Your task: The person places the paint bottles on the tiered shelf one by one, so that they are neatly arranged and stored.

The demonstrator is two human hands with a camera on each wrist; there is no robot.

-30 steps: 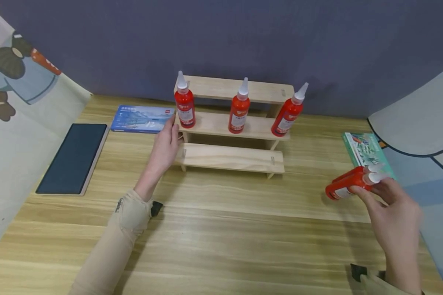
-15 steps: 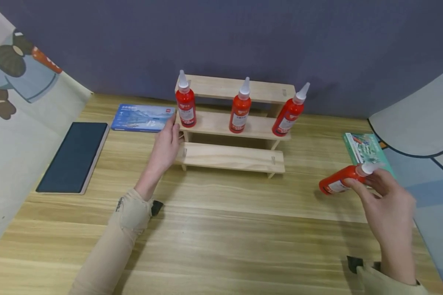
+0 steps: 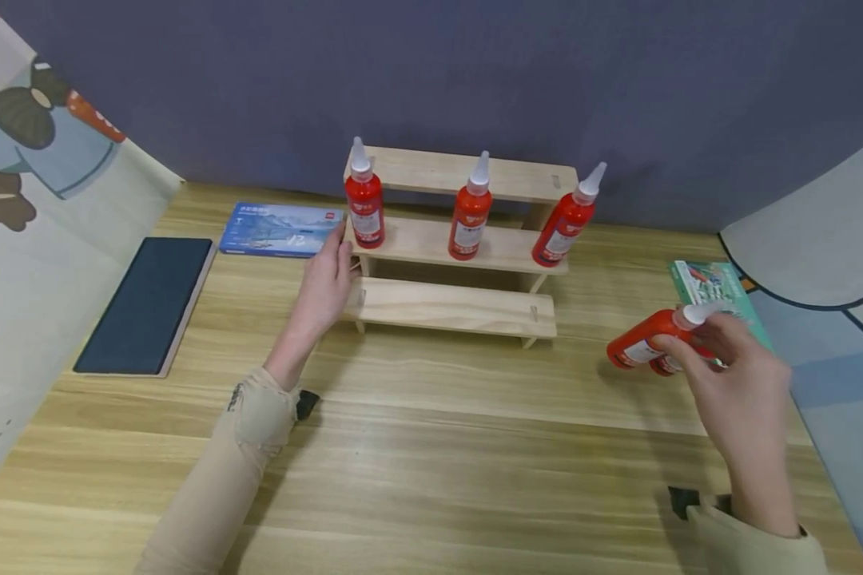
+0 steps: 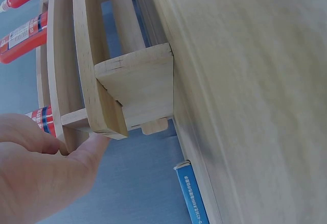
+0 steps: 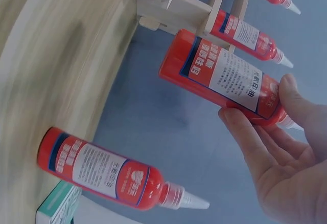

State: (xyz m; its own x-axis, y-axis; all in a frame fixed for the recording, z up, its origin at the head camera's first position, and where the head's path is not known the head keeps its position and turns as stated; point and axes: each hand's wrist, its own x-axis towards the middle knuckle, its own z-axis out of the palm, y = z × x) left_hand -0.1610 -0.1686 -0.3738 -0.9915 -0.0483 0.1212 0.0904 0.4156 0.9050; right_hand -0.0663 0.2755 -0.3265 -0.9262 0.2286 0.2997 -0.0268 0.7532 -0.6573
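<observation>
My right hand (image 3: 741,391) pinches a red ink bottle (image 5: 219,73) near its neck, its white nozzle tilted toward the right in the head view. Behind that hand, a second red ink bottle (image 5: 102,170) stands on the table, mostly hidden in the head view. My left hand (image 3: 324,279) grips the left end of a three-step wooden rack (image 3: 453,307), thumb and fingers about its middle shelf in the left wrist view. On this shelf stand a left bottle (image 3: 365,212), a middle bottle (image 3: 470,220) and a right bottle (image 3: 564,230), all red with white nozzles.
A blue flat box (image 3: 280,230) lies left of the rack, and a dark flat tablet-like slab (image 3: 144,307) farther left. Behind my right hand lies a green box (image 3: 719,287). A dark wall panel (image 3: 431,72) rises behind the rack.
My right hand has moved left and slightly toward the rack with its bottle. The bottle standing behind it now shows partly below the hand. My left hand stays on the rack.
</observation>
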